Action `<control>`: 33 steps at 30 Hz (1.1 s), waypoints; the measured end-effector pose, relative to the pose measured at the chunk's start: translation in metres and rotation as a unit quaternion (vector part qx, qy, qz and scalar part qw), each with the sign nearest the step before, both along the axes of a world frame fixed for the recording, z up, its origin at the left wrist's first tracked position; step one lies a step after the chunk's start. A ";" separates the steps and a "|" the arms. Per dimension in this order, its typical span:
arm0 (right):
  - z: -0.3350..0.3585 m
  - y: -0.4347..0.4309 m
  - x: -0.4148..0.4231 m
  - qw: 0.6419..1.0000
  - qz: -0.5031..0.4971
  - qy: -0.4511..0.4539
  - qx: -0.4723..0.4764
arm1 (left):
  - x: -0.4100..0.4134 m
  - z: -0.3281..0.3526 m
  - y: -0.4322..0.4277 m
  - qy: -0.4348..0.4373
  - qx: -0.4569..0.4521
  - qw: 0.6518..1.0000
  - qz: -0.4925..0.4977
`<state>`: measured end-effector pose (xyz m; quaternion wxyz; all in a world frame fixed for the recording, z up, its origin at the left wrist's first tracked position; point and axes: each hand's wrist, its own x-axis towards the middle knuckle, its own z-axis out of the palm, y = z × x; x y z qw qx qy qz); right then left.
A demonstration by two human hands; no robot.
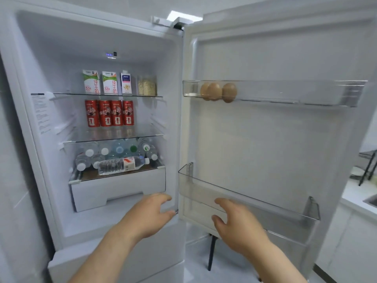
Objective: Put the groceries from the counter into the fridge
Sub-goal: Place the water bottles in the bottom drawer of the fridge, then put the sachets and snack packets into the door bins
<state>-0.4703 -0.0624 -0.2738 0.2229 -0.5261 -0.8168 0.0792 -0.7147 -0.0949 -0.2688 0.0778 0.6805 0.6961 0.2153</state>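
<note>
Our left hand (151, 216) and right hand (234, 223) hang released, holding nothing; we'd judge the lower door bin (275, 213) best for the next load, set upright

The white and green paper carton (90, 82) on the top shelf bears "3.3" in a red circle and the red upright characters "纯牛奶", and the second white and green carton (109, 83) beside it shows the same. The four red metal cans (110, 113) below carry white Chinese characters, of which "可口可" can be made out. The print on the white carton with a dark blue panel (126, 83), on the clear plastic bottle (122, 163) and on the grey wall sticker (41, 113) is too small to read.
</note>
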 end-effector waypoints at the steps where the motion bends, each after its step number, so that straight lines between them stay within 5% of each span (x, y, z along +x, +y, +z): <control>1: 0.002 -0.006 0.012 1.000 -0.003 -0.001 0.003 | 0.012 0.002 -0.005 0.002 -0.001 1.000 -0.005; 19: 0.013 -0.120 0.244 0.987 -0.158 -0.041 -0.002 | 0.236 0.009 -0.039 0.050 0.018 0.983 -0.174; 33: -0.008 -0.226 0.403 0.923 -0.382 -0.022 -0.037 | 0.430 0.003 -0.051 0.070 0.027 0.918 -0.390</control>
